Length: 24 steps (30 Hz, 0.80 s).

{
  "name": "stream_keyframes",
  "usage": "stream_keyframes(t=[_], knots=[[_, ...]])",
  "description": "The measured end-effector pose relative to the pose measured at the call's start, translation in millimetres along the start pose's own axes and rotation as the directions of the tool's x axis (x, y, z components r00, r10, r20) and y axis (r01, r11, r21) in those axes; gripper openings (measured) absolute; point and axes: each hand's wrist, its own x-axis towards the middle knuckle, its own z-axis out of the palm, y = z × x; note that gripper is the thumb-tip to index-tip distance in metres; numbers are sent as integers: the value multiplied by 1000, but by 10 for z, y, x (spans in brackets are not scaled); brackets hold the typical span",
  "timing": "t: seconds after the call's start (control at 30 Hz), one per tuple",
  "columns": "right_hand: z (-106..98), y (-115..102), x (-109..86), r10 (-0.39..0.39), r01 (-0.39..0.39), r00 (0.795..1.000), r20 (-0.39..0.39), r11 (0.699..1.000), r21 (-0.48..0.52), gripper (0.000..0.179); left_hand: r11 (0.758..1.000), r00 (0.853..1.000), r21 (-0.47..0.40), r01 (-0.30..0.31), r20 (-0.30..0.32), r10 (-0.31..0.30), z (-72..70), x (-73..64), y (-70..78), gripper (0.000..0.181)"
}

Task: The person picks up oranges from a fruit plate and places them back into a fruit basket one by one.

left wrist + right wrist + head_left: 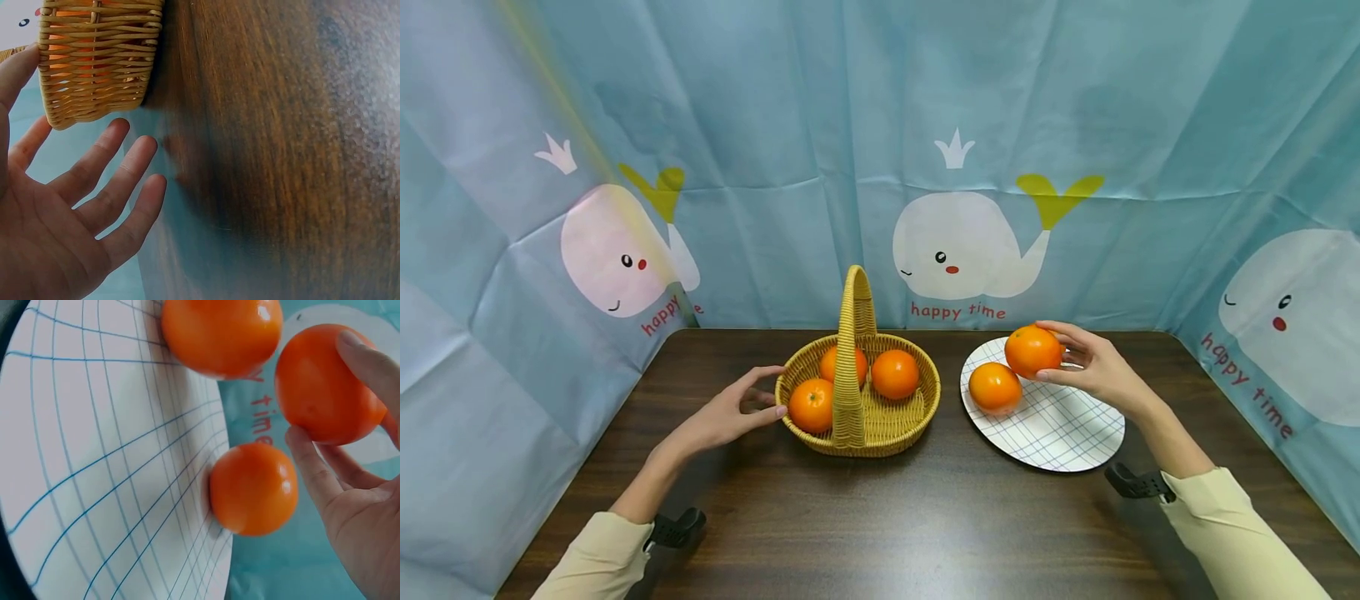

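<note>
My right hand (1093, 362) holds an orange (1032, 350) between thumb and fingers, above the far part of a white plate (1063, 433) with blue grid lines. On that plate lies another orange (995, 387). The right wrist view shows two oranges on it, an upper one (222, 334) and a lower one (253, 489); one is hidden in the head view. To the left stands a yellow wicker basket (880, 429) with three oranges inside, one of them (895, 374) right of the handle. Thumb and index fingertips of my left hand (722, 417) touch the basket's left rim, other fingers spread.
The basket's tall arched handle (848, 350) rises over its middle. Both stand on a dark wooden table (887, 525). A light blue curtain (775, 167) with whale prints hangs right behind the table and along its sides.
</note>
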Motion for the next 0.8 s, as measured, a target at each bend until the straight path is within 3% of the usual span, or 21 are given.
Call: stream_keyframes(t=[0.37,0.8], knots=[[66,-98,121,-34,34,998,46,999,-3,71,1000,1000,-3,-3,3,3,-4,14,-4,65],[196,-231,265,-73,67,995,62,994,89,70,1000,1000,-2,8,2,-8,1,1,-3,66]])
